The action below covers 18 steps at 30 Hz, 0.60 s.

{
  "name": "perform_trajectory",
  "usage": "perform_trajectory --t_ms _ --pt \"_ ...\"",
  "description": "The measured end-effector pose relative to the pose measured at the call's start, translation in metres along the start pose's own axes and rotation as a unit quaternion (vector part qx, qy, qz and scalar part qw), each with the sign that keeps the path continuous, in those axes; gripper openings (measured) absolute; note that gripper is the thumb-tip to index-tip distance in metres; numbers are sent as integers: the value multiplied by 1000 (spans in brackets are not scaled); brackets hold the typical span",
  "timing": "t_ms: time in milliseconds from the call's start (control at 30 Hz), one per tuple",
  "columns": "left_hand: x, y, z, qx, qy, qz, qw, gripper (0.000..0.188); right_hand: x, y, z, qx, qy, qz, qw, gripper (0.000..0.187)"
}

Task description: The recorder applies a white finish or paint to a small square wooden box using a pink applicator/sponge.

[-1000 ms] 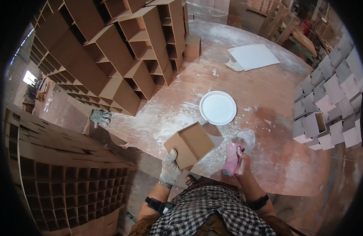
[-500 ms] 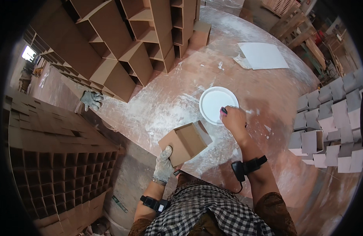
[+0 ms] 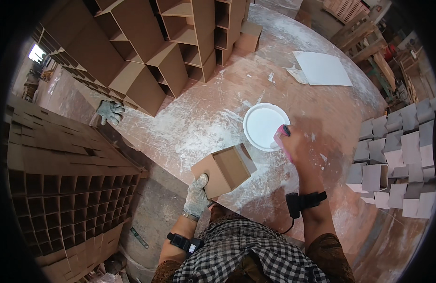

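Observation:
My left hand, in a pale work glove, grips the lower left corner of a brown cardboard box. The box is tilted, its open side facing up and right, with a thin flap at its far edge. My bare right hand is closed around a pink tool with a dark end; its working part is hard to make out. That hand is at the right rim of a round white tub filled with white, paste-like stuff. The tub stands on the worktable beyond the box.
The worktable is smeared with white. Stacked brown boxes rise at the far left; a loose glove lies beside them. A white sheet lies at the back. Grey-white boxes are stacked at right, brown compartments at left.
My right hand has moved from over the tub to its right rim, showing more of the pink tool. My left hand still holds the box in nearly the same place. The view has shifted slightly.

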<state>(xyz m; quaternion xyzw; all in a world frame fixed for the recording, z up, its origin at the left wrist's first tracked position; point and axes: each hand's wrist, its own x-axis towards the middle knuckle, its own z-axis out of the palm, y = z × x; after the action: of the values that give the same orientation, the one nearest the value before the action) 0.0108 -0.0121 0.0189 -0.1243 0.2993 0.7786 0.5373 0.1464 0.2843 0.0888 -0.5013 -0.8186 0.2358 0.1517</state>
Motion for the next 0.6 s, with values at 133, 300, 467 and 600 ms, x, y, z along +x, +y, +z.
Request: perform_trajectory --t_ms 133,300,467,600 --pt "3 -1 -8 -23 -15 -10 1000 42 -4 2 6 -28 -24 -26 999 18" --pt "-2 1 3 -30 -5 0 1000 41 -19 12 22 49 32 -42 997 20" --pt "-6 3 -3 -18 -15 1 1000 44 -75 -4 27 310 -68 -80 945 22" --pt "-8 5 5 6 14 5 1000 55 -111 -52 20 307 -168 -129 928 23"
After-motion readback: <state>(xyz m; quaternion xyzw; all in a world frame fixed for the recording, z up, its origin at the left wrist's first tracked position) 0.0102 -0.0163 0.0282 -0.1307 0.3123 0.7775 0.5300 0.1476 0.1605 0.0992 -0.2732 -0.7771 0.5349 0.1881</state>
